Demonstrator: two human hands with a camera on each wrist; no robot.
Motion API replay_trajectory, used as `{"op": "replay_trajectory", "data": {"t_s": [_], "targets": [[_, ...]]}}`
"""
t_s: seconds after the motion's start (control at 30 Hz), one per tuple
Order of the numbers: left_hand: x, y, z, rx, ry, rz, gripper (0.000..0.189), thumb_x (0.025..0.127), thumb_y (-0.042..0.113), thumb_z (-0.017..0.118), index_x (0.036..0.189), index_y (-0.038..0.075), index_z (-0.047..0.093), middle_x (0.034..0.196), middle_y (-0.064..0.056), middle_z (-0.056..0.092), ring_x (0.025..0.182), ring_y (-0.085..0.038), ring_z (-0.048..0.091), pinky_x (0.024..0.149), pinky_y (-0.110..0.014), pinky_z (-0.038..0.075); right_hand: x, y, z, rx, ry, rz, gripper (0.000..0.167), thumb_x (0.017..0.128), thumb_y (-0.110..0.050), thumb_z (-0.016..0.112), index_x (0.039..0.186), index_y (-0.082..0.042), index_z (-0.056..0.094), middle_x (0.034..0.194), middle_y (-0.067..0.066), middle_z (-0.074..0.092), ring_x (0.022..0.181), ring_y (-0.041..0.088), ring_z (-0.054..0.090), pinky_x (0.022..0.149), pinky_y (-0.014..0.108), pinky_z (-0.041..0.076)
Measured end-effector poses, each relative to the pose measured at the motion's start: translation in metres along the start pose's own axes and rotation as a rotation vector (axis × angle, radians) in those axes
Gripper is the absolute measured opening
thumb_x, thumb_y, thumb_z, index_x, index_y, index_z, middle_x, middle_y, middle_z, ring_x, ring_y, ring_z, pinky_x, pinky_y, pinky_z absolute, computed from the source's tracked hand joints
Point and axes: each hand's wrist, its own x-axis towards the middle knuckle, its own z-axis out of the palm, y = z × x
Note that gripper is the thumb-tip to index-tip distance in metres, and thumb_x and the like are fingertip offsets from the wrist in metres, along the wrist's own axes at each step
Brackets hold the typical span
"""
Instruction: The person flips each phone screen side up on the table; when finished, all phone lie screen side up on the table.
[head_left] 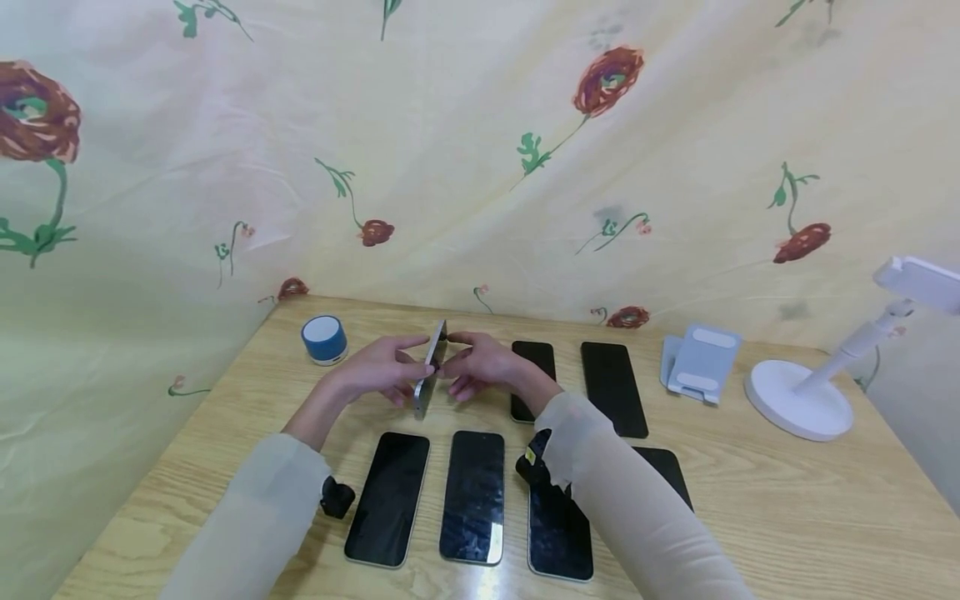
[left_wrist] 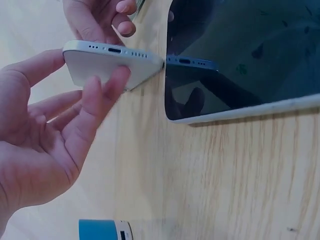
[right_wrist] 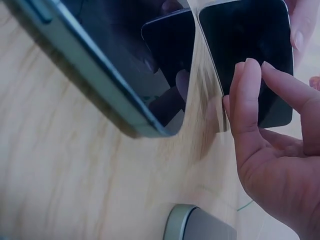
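Note:
Between my two hands a slim smartphone (head_left: 428, 379) is held tilted on edge. My left hand (head_left: 378, 367) grips it from its pale back, one finger at its edge. In the left wrist view the phone's bottom edge (left_wrist: 115, 49) shows a charging port. On the dark screen side, my right hand (head_left: 486, 365) holds it with bent fingers, and the fingertips (right_wrist: 248, 70) meet the glass in the right wrist view. Just in front of the hands lie a black-screened phone (head_left: 387, 498) and a second phone (head_left: 472, 498), both face up.
More phones lie to the right: one (head_left: 534, 358) behind my right wrist, another (head_left: 613, 387) beside it, others partly under my right sleeve. A blue and white cylinder (head_left: 325, 340) stands at the back left. At the right are a folding phone stand (head_left: 703, 362) and a white round-based stand (head_left: 798, 400).

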Motion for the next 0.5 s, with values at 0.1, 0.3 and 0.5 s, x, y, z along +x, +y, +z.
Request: {"op": "replay_trajectory", "data": {"t_s": [0.1, 0.3, 0.5], "targets": [[0.0, -0.001, 0.0, -0.031, 0.003, 0.01, 0.078, 0.105, 0.025, 0.064, 0.169, 0.008, 0.023, 0.139, -0.029, 0.064, 0.086, -0.022, 0.074, 0.072, -0.035, 0.064, 0.0, 0.001, 0.001, -0.006, -0.012, 0.001, 0.086, 0.1, -0.007, 0.069, 0.169, -0.011, 0.019, 0.125, 0.022, 0.071, 0.072, 0.019, 0.073, 0.063, 0.03, 0.063], [0.001, -0.003, -0.001, -0.062, 0.018, 0.03, 0.081, 0.105, 0.014, 0.063, 0.17, 0.009, 0.016, 0.145, -0.031, 0.06, 0.083, -0.018, 0.073, 0.07, -0.032, 0.063, 0.001, 0.004, 0.0, -0.016, -0.001, 0.034, 0.09, 0.096, -0.003, 0.073, 0.169, -0.015, 0.021, 0.107, 0.014, 0.07, 0.068, 0.018, 0.069, 0.061, 0.029, 0.062], [0.003, -0.011, 0.0, -0.064, 0.02, 0.011, 0.083, 0.103, 0.006, 0.062, 0.171, 0.009, 0.013, 0.139, -0.028, 0.065, 0.079, -0.017, 0.069, 0.067, -0.028, 0.061, 0.0, 0.004, -0.001, -0.097, 0.041, 0.048, 0.098, 0.093, -0.004, 0.079, 0.17, -0.015, 0.019, 0.104, 0.013, 0.07, 0.06, 0.016, 0.066, 0.058, 0.029, 0.061]]}}
